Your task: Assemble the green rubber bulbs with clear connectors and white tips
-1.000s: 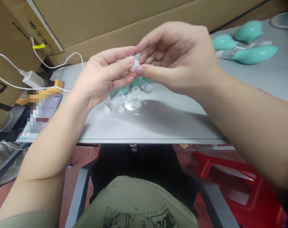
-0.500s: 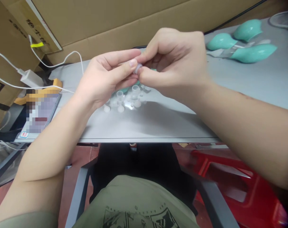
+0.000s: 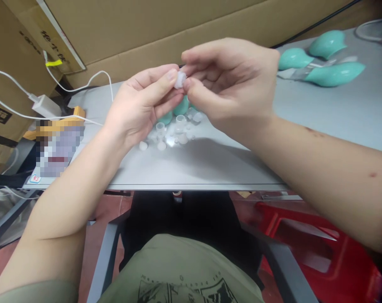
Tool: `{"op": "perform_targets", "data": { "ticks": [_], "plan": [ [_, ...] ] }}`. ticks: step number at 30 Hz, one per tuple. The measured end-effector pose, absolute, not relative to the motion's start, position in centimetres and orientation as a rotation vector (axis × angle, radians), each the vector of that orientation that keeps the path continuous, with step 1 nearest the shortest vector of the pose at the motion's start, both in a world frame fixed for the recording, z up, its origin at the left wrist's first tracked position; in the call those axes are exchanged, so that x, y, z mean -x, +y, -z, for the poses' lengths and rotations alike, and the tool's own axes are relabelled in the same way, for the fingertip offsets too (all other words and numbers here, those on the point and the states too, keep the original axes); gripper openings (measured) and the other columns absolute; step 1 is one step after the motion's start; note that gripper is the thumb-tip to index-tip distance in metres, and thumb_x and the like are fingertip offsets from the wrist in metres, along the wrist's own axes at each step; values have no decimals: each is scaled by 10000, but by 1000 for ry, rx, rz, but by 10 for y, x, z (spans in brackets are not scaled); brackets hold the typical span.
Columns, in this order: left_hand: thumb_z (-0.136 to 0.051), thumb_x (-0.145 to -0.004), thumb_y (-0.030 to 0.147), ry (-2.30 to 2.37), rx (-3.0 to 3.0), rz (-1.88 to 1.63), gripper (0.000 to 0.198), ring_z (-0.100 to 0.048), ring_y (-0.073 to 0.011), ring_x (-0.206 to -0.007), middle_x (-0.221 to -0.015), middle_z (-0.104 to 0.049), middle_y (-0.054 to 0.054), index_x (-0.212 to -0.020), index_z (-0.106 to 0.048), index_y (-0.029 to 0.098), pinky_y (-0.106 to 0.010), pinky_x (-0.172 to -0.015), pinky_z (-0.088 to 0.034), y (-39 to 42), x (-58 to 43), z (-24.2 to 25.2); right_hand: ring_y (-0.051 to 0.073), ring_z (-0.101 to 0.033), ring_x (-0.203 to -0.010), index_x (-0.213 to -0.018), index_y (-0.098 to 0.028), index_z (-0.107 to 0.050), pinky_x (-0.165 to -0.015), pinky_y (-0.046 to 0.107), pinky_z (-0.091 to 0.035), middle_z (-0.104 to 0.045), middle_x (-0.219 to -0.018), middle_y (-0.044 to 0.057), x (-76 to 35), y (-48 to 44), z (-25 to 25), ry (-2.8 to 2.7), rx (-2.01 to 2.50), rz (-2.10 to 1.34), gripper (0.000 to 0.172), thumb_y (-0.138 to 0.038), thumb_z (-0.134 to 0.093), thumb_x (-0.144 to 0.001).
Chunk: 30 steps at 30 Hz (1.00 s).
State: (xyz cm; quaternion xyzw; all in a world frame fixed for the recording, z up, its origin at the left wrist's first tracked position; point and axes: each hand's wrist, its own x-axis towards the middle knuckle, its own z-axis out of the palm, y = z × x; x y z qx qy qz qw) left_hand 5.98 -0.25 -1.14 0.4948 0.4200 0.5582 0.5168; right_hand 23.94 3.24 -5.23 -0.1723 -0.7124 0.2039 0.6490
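Above the table, my left hand [image 3: 147, 94] pinches a small translucent white plastic piece [image 3: 180, 80] between thumb and fingers. My right hand [image 3: 225, 80] is close on its right side. Its thumb tip is at the edge of the piece, while the index finger is lifted and apart from the thumb. Just below the hands lie several clear little plastic cups [image 3: 181, 122] and round white discs [image 3: 161, 145]. Teal rounded parts [image 3: 181, 106] show behind them, partly hidden by my left hand.
More teal bulb-shaped pieces [image 3: 334, 72] with clear stems lie at the back right of the grey table [image 3: 197, 170]. A phone-like flat object [image 3: 61, 147], a yellow block [image 3: 79, 112] and a white charger [image 3: 46, 106] with cables are at left. Cardboard [image 3: 131, 29] stands behind; a red stool [image 3: 273, 216] is below.
The right index finger has come away from the piece and risen, so its pinch has loosened. More of the white piece now shows in the left hand, which has barely moved.
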Motion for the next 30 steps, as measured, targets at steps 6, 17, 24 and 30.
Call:
{"op": "perform_targets", "data": {
  "ticks": [6, 17, 24, 30],
  "plan": [
    [-716, -1161, 29, 1011, -1099, -1396, 237, -919, -239, -1278, -976, -873, 22, -1007, -801, 187, -294, -1098, -775, 3, -63, 10, 130, -869, -1112, -1169, -259, -935, -952, 272, -713, -896, -1175, -81, -245, 34, 58, -1703, 437, -329, 164, -289, -778, -1131],
    [-669, -1172, -3, 915, -1076, -1489, 304, -939, -171, -1011, -930, -860, 10, -953, -794, 168, -224, -987, -749, 5, -64, 15, 152, -884, -1106, -1146, -215, -922, -991, 308, -735, -904, -1150, -64, -237, 29, 59, -1639, 445, -428, 132, -307, -828, -1129],
    [-741, -1170, 63, 986, -1160, -1457, 238, -927, -201, -1180, -1024, -897, -5, -990, -816, 199, -242, -1070, -734, 8, -62, 19, 159, -860, -987, -1018, -249, -864, -915, 331, -732, -877, -1048, -33, -239, 26, 55, -1623, 506, -470, 176, -399, -870, -1108],
    [-729, -1166, 22, 976, -1145, -1454, 317, -920, -148, -975, -952, -892, 18, -924, -809, 210, -241, -1015, -752, 10, -61, 20, 226, -852, -1064, -955, -327, -776, -976, 386, -748, -854, -1122, 8, -247, 26, 44, -1720, 688, -605, 255, -521, -904, -1058]
  ]
}}
